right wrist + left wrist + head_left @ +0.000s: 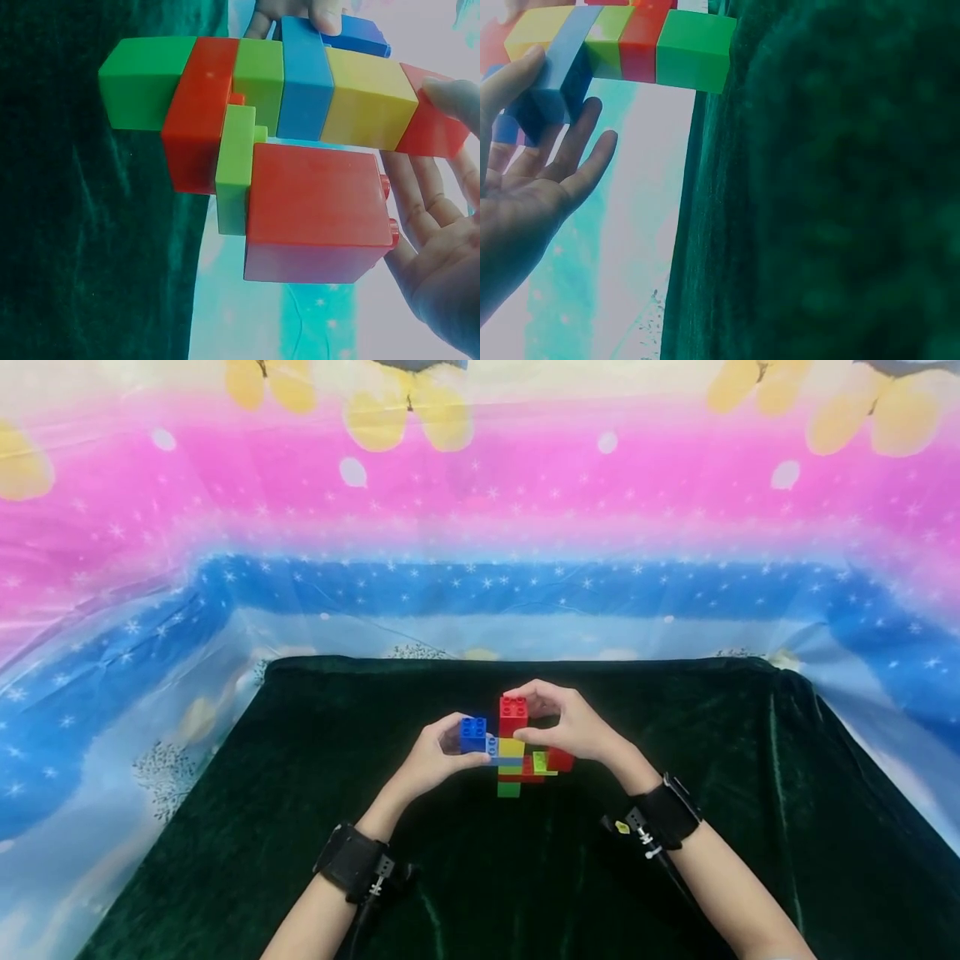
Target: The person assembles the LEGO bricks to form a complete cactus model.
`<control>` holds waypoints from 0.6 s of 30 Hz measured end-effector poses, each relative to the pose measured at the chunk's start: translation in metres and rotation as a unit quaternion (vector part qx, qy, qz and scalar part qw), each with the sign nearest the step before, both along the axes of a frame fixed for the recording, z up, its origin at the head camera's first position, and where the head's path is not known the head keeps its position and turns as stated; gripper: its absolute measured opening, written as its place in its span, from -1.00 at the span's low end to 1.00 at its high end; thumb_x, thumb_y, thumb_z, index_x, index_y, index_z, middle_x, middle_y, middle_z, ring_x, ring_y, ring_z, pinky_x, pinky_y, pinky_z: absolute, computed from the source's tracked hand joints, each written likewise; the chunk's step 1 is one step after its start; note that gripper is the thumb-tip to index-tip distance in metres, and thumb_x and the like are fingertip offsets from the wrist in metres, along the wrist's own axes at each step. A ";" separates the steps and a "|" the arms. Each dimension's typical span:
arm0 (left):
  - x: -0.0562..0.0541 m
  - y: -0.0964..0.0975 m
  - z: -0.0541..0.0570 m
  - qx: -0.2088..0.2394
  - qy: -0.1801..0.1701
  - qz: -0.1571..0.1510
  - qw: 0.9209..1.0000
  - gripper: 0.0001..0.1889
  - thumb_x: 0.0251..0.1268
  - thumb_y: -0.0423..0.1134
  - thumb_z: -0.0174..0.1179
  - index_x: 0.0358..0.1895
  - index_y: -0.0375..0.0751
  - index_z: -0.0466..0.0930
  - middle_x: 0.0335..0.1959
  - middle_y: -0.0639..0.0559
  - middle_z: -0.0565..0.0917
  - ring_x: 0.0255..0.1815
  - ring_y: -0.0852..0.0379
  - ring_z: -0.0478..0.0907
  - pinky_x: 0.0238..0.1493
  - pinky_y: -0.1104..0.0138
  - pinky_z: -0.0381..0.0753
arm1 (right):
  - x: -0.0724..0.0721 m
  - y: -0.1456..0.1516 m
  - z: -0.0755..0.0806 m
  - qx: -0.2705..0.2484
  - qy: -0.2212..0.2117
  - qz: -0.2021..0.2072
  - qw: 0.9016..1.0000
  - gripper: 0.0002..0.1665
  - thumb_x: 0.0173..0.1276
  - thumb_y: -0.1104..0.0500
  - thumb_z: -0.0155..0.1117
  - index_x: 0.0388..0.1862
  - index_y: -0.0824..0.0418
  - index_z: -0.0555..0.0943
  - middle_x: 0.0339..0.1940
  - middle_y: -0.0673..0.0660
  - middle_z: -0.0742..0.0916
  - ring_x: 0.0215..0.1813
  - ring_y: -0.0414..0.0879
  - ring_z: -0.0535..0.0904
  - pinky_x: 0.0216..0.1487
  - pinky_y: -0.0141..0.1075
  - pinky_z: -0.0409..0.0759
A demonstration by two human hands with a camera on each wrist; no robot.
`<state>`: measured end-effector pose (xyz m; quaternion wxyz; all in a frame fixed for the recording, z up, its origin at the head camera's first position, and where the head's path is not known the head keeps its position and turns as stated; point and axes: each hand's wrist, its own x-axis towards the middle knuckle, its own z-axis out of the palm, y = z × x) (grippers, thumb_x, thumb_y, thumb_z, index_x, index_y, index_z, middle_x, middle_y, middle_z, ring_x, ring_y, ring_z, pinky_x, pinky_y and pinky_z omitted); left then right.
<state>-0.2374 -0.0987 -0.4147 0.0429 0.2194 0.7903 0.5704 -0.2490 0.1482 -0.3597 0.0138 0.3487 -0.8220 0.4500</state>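
A joined stack of toy building blocks is held up in front of me between both hands. My left hand [429, 762] pinches its left side, thumb against the blue crosswise block [561, 79]; a darker blue block [472, 737] stands on that arm. My right hand [573, 722] grips the red block [513, 718] on top, with a yellow block [369, 97] just below it. A green block [695, 49] forms the bottom end. On the right side, a red crosswise block [199, 112] carries a thin lime block [236, 169] and a large red block [319, 199].
Dark green velvety cloth [247, 860] covers the surface below. Behind and at the sides hangs a pink and blue patterned sheet [465, 510]. Each wrist wears a black strap [663, 810] with a cable.
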 end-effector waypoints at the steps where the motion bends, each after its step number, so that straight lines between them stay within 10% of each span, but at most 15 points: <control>1: 0.000 0.000 0.000 0.001 0.003 -0.001 1.000 -0.54 0.22 -0.19 0.34 0.17 -0.19 0.47 0.07 -0.18 0.67 0.09 -0.06 0.66 0.15 0.09 0.64 | 0.000 0.000 0.001 0.000 0.001 -0.001 1.000 -0.48 0.25 0.22 0.37 0.20 0.16 0.50 -0.04 0.13 0.72 0.03 -0.06 0.68 0.18 -0.09 0.63; 18: -0.002 -0.001 -0.001 -0.010 -0.003 -0.004 1.000 -0.53 0.24 -0.17 0.32 0.18 -0.17 0.45 0.07 -0.18 0.65 0.09 -0.07 0.64 0.15 0.08 0.64 | -0.003 0.000 -0.004 -0.012 -0.016 0.006 1.000 -0.41 0.24 0.20 0.37 0.27 0.13 0.47 0.03 0.15 0.70 0.10 -0.02 0.65 0.22 -0.03 0.60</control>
